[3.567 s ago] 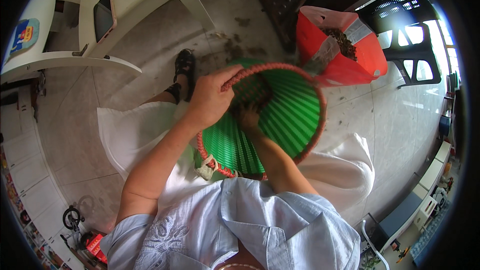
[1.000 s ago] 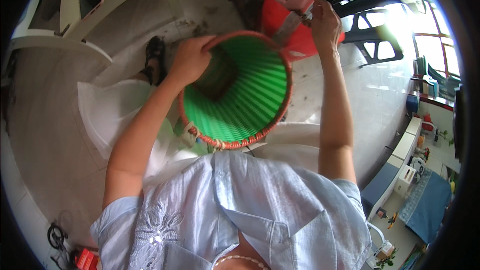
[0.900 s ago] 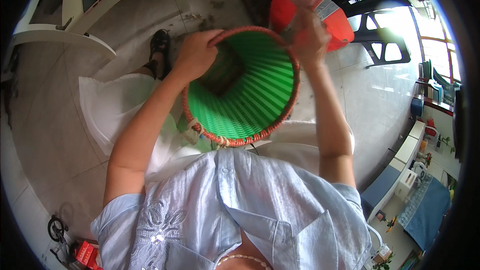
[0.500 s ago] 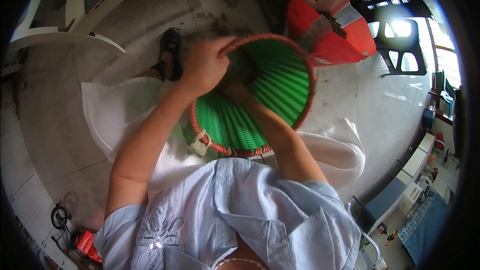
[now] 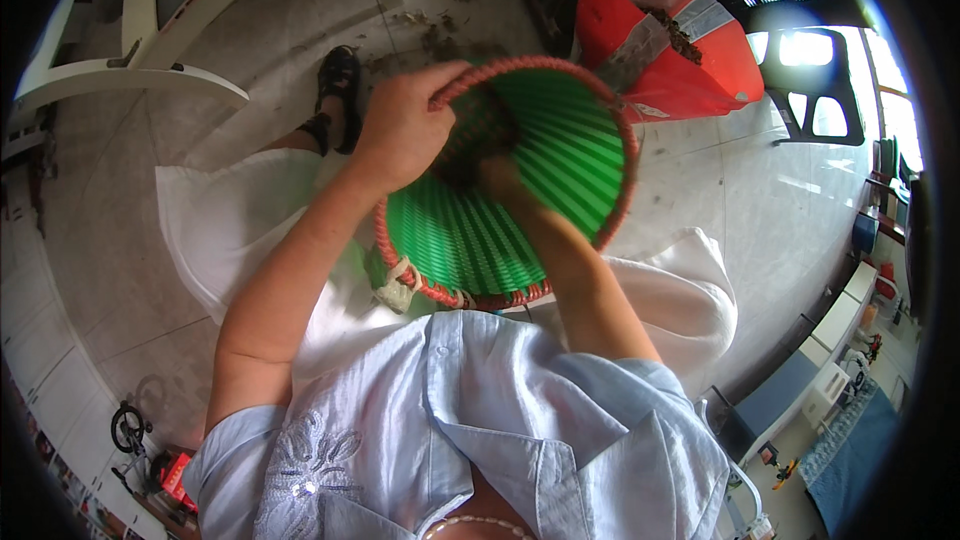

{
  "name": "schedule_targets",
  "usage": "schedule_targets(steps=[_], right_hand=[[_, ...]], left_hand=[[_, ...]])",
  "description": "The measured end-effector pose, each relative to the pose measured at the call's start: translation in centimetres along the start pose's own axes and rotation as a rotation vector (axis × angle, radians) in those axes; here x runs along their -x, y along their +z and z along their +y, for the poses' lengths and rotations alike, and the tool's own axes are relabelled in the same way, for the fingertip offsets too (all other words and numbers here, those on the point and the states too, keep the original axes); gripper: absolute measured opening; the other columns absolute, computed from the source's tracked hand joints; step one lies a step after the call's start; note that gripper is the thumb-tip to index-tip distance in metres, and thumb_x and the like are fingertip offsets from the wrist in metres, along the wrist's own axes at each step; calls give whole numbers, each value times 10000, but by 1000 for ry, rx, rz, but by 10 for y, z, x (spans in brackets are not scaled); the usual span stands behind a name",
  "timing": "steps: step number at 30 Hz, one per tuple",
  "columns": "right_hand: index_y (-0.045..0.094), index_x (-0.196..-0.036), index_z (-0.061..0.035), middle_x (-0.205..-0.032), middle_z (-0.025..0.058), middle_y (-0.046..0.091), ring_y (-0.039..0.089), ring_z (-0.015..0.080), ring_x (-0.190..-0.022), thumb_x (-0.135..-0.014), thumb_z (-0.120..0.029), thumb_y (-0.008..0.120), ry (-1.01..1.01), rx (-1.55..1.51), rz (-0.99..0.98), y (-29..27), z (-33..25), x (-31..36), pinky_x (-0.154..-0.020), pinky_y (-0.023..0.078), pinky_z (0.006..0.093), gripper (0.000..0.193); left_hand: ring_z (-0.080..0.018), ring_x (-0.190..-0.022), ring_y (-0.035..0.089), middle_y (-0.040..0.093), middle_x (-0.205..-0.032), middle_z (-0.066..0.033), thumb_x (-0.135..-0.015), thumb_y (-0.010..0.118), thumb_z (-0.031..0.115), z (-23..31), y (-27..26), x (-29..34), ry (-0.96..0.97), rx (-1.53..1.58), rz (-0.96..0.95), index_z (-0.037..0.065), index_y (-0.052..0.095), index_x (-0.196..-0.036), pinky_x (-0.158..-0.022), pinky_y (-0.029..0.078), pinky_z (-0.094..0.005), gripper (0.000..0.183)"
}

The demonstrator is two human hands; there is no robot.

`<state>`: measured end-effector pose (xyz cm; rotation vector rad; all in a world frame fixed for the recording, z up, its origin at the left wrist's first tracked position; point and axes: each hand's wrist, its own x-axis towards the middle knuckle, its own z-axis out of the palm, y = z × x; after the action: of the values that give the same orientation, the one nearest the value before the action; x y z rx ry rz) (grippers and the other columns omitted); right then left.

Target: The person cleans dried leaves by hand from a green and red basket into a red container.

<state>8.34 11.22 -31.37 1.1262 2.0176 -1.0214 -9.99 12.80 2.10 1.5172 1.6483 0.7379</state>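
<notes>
A deep green woven basket (image 5: 570, 155) with a red-brown wrapped rim tilts toward me over my lap. My left hand (image 5: 408, 130) is closed around the rim at its upper left. My right arm reaches down inside, and my right hand (image 5: 497, 175) is near the dark bottom, blurred, its fingers hidden. Some dark stuff seems to lie down there, too shadowed to name. A pale cloth strip (image 5: 397, 285) is knotted to the rim at the lower left.
Beyond the basket stands an open red plastic bag (image 5: 660, 50) with dry brown bits in it. More brown bits (image 5: 440, 35) are scattered on the tiled floor. A pale wooden chair (image 5: 150, 80) is at the upper left, a black chair (image 5: 815, 90) at the upper right.
My right hand has shifted slightly within the basket, to the right. My left hand keeps its hold on the rim. The view has moved a little.
</notes>
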Motion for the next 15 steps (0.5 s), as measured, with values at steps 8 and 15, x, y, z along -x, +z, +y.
schedule_targets(steps=[8,15], right_hand=[[521,-1169,-24,-1239,215,440,445,316,-1102,-844,-248,462,-152,52,1021,-2,-63,18,-860,402,477,399],[498,-1184,-25,-1169,207,490,481,374,-1058,-859,-227,449,-347,-440,625,29,-36,-22,-908,388,447,386]], left_hand=[[-74,-802,571,652,-976,-105,-726,497,-34,-10,-2,5,-50,59,2,46,557,-1170,-767,438,-214,456],[-71,-787,561,657,-953,-80,-734,496,-41,2,-1,1,-34,41,-24,30,558,-1161,-750,432,-207,437]])
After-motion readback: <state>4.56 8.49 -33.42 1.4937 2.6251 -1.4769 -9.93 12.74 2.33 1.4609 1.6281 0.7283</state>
